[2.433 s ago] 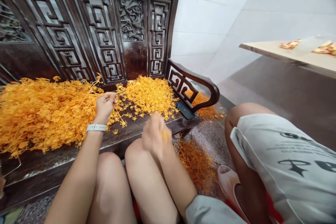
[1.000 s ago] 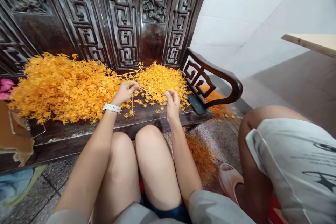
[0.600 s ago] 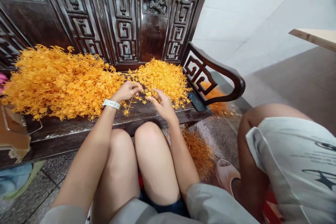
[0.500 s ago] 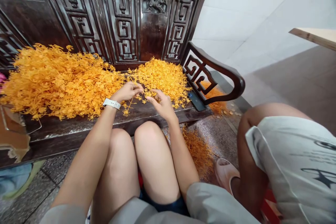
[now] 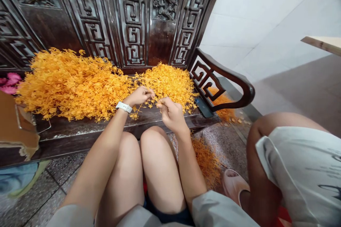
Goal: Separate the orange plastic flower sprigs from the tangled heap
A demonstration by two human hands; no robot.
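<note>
Bench [image 5: 160, 46]: dark carved wood, bearing two orange heaps on its seat.
Stemmed heap [image 5: 74, 81]: branching orange sprigs on the seat's left; judging by its bulk, the greater share, not yet worked.
Neighbour's shorts [image 5: 301, 163]: pale, at the right, with dark print.
Loose heap [image 5: 170, 81]: short flower heads by the armrest, smaller, apparently the done share; the work looks well short of finished.
Floor pile [image 5: 206, 159]: thin orange stalks below the bench, seemingly offcuts.
Right hand [image 5: 173, 115]: fingers curled and pressed together, just beside the left; whether anything small sits between them cannot be told.
Left hand [image 5: 140, 95]: thumb and fingertips pinching a sprig, in front of the loose heap.
Phone [image 5: 204, 108]: dark, on the seat beside the armrest; no brand readable.
Sprig [image 5: 135, 113]: appears to hang below the left hand.
Lettering: the shorts' print is too cropped and blurred to read.
</note>
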